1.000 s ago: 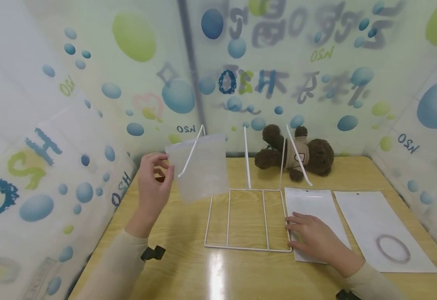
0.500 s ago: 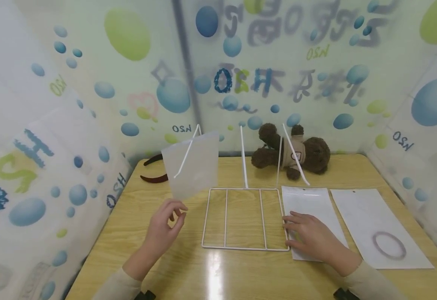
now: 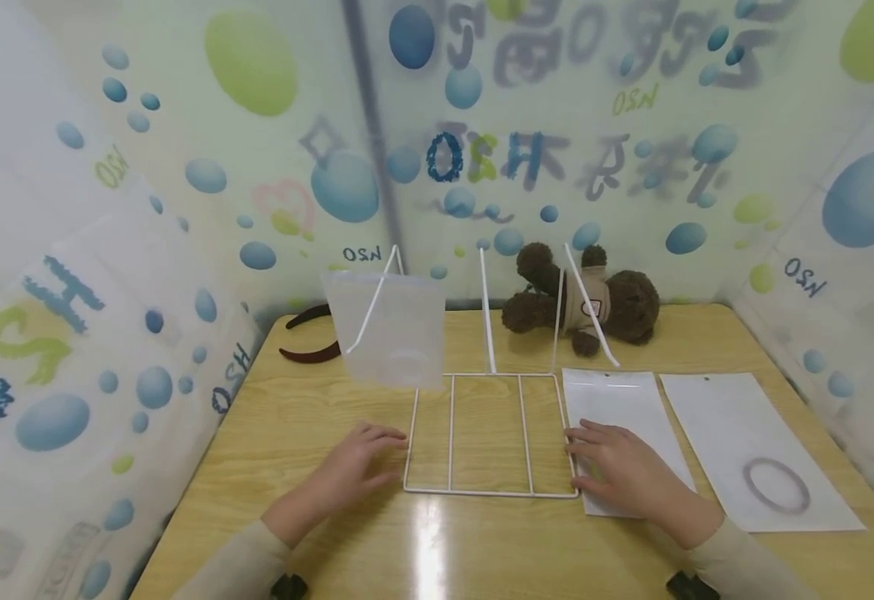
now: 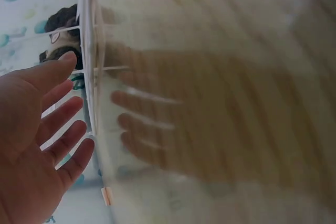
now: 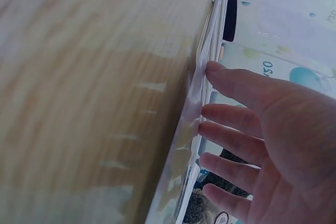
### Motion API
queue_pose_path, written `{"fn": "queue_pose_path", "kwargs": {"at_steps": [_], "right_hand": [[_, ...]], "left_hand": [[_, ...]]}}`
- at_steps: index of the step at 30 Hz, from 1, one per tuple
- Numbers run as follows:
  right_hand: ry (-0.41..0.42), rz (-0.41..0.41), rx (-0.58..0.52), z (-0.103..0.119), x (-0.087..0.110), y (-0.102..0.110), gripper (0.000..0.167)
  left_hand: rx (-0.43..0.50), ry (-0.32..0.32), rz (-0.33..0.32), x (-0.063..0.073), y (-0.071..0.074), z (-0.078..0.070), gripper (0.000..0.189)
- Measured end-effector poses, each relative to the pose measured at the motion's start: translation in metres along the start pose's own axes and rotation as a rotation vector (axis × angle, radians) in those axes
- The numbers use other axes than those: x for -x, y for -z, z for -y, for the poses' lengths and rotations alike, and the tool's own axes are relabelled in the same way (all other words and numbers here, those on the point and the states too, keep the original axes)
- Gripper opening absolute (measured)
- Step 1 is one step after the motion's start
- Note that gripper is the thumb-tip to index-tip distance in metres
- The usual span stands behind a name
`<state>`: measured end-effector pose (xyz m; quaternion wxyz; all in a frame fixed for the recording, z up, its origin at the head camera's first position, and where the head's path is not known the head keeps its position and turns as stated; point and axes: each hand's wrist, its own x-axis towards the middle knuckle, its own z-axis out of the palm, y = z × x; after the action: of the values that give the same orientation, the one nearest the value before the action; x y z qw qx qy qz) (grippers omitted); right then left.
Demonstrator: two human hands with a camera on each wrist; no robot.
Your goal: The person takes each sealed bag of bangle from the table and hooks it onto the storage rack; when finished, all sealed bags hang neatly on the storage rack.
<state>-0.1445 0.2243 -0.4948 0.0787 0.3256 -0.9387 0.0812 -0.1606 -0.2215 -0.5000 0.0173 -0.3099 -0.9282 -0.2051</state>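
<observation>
A white wire rack lies on the table with its long prongs pointing up and back. From its left prong hangs a clear plastic bag. My left hand is at the rack's left bar, fingers loosely extended and holding nothing; the left wrist view shows its palm facing the rack. My right hand touches the rack's right bar with straight fingertips and lies over part of a white flat packet. In the right wrist view, the fingertips and thumb meet the edge of the rack and packet.
A second white packet, with a ring shape showing on it, lies at the right. Behind the rack a brown teddy bear lies on its side. Dark curved pieces sit at back left, partly behind the bag. Printed walls enclose the table.
My left hand has let go of the bag's left edge and come down and right to the rack's left bar. The bag has swung round on the prong. My right hand has stayed put.
</observation>
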Motion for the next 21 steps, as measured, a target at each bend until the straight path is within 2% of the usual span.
{"fn": "queue_pose_path", "kwargs": {"at_steps": [5, 16, 21], "right_hand": [[0.011, -0.017, 0.001, -0.0018, 0.0013, -0.0014, 0.048], [0.011, 0.004, -0.022, -0.0014, 0.0001, 0.0026, 0.048], [0.023, -0.035, -0.040, -0.0064, -0.0004, 0.0055, 0.042]], "left_hand": [[-0.046, -0.040, 0.040, 0.0003, -0.0040, -0.0008, 0.046], [-0.117, -0.101, -0.015, -0.0009, -0.0071, -0.0013, 0.042], [-0.119, -0.109, -0.017, -0.0021, -0.0062, -0.0044, 0.043]]}}
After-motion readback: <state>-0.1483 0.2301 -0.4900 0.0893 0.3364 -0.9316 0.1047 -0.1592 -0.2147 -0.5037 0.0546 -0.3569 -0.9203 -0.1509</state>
